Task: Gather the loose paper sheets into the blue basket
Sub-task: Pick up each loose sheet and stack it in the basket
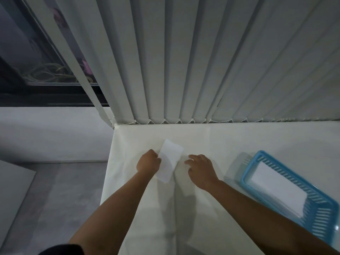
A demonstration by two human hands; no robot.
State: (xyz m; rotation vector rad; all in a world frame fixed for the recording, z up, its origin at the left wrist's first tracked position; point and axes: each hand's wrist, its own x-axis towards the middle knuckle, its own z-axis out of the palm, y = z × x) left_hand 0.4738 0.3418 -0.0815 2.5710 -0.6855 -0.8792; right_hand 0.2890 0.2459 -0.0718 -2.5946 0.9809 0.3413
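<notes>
Both bare forearms reach from the near edge toward the far side, drawing closer together as they go. The left arm (117, 205) comes out of a dark sleeve (60, 250) at the near left. The left grip (149, 161) is knuckles up, its fingers curled in and pinching the left edge of a paper sheet (170, 159). The right arm (266, 208) enters from the near right. The right grip (201, 170) lies palm down just right of the left one, fingers loosely spread and pointing far-left, holding nothing.
</notes>
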